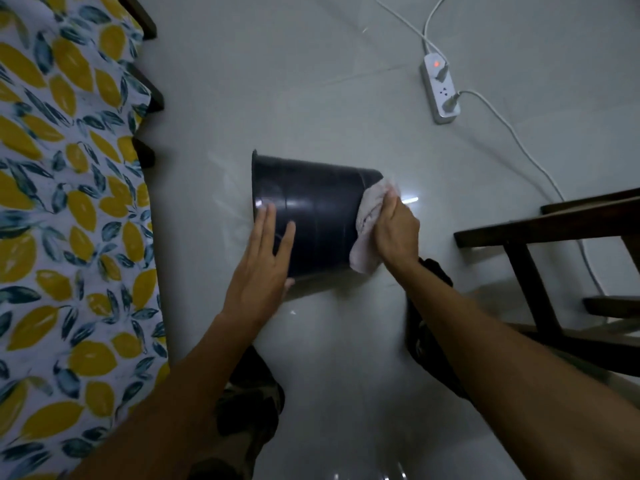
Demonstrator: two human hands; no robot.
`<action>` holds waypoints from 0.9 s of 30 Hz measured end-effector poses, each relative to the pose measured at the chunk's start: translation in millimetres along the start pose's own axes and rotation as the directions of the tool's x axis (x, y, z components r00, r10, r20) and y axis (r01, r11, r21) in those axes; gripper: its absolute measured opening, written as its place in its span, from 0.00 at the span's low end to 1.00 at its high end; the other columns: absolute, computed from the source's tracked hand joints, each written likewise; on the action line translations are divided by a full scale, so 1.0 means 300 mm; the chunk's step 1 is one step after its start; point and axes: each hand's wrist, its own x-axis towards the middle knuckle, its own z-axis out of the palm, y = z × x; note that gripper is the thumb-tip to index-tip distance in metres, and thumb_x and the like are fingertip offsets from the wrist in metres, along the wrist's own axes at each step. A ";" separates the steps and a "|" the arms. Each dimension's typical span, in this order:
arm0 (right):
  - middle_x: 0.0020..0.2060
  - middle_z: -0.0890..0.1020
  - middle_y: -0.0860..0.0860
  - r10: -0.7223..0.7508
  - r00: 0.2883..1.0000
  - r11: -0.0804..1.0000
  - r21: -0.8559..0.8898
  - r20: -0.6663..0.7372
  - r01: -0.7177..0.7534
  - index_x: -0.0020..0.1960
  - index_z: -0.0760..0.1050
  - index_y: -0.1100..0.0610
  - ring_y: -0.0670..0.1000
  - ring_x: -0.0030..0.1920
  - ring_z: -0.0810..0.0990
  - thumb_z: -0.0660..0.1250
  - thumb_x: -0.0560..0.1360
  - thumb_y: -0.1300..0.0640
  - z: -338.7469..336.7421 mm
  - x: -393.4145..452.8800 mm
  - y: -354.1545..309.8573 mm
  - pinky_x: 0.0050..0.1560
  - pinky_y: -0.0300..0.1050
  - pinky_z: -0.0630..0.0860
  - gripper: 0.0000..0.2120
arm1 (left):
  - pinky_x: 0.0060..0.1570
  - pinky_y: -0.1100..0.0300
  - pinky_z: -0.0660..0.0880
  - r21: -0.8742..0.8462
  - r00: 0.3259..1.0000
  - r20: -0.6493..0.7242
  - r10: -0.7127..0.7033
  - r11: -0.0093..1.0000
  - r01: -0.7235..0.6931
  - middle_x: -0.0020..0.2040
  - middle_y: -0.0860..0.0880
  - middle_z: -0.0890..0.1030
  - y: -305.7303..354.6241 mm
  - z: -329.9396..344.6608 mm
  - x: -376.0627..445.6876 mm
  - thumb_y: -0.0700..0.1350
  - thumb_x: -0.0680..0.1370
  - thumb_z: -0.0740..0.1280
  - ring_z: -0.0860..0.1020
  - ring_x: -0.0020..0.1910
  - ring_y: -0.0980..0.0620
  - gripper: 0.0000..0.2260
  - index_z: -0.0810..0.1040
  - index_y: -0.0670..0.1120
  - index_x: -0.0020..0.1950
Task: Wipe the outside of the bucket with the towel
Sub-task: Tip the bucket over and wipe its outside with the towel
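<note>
1. Bucket, head view: a black plastic one, lying on its side on the pale tiled floor, with its rimmed mouth toward the left of the picture and its narrower base toward the right. Light glints along its glossy side wall.
2. Left hand, head view: it lies flat on the bucket's side wall near the rim, fingers straight and slightly spread, with the thumb tucked under the lower edge. It clasps nothing; the palm rests on the plastic.
3. Right hand, head view: its fingers are curled around a white towel, pressing the bunched cloth against the bucket's base end. A loose corner of the towel hangs down below the hand, next to the bucket's lower edge.
4. Surroundings, head view: a cloth printed with yellow lemons and dark leaves fills the left side, draped over dark wooden furniture. A white power strip with a lit red switch lies on the floor at the upper right, well apart from the bucket, with two plugs in it and white cables trailing away. Dark wooden furniture stands at the right, near the right forearm. Dark patterned trousers show under both forearms.
</note>
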 end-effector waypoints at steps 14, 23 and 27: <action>0.75 0.70 0.49 -0.272 0.962 0.959 0.088 0.019 0.269 0.78 0.66 0.52 0.33 0.68 0.69 0.51 0.85 0.45 -0.041 -0.220 0.040 0.56 0.18 0.63 0.24 | 0.77 0.41 0.53 0.000 0.981 0.106 -0.163 0.986 0.164 0.82 0.39 0.47 0.032 -0.099 0.132 0.72 0.63 0.73 0.46 0.80 0.39 0.58 0.52 0.43 0.81; 0.73 0.72 0.53 -0.524 0.837 0.841 -0.058 0.155 0.537 0.75 0.69 0.57 0.41 0.74 0.66 0.51 0.86 0.52 0.004 -0.172 0.015 0.73 0.32 0.56 0.21 | 0.71 0.41 0.60 0.065 0.982 -0.013 -0.189 0.980 0.189 0.70 0.39 0.70 0.044 -0.055 0.129 0.83 0.63 0.54 0.68 0.68 0.40 0.53 0.69 0.44 0.73; 0.77 0.66 0.52 -0.538 0.793 0.704 -0.366 0.287 0.609 0.76 0.67 0.49 0.53 0.77 0.62 0.47 0.85 0.44 0.009 -0.174 0.072 0.77 0.55 0.56 0.24 | 0.77 0.39 0.48 -0.017 0.951 0.170 -0.257 0.964 0.264 0.82 0.39 0.49 0.017 -0.004 0.137 0.86 0.56 0.51 0.47 0.80 0.39 0.67 0.51 0.42 0.82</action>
